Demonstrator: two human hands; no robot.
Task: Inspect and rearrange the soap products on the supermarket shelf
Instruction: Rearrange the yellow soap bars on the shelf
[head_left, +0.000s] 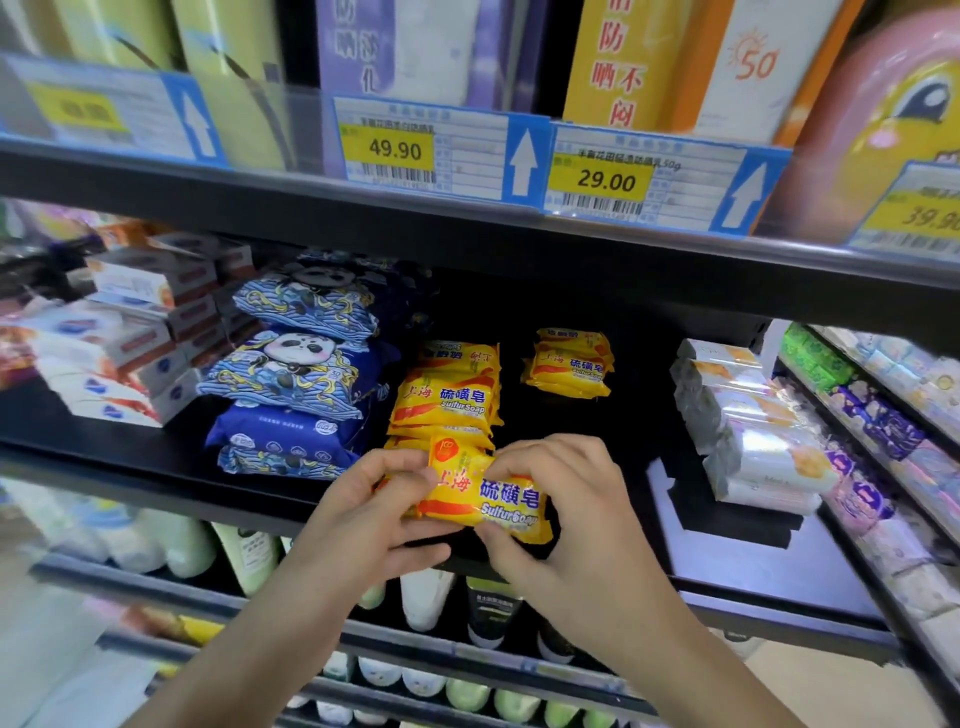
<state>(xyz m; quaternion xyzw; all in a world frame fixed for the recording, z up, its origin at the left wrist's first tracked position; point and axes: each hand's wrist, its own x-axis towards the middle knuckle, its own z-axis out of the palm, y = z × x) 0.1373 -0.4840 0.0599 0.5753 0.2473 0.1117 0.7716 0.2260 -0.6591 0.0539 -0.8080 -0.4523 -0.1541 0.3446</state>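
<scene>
A yellow sulfur soap packet (488, 493) is held over the front edge of the black shelf (130, 457). My left hand (374, 514) grips its left end and my right hand (566, 514) grips its right end, fingers curled over the top and thumb under. Right behind it stands a stack of the same yellow soaps (447, 400). A smaller yellow stack (569, 364) sits farther back to the right, with a dark gap between the two stacks.
Blue panda-print packs (291, 364) are piled left of the yellow stack. White boxed soaps (124, 338) lie further left. Clear-wrapped white soap bundles (748, 415) stand on the right. Price tags (431, 150) line the shelf above; bottles (249, 561) fill the shelf below.
</scene>
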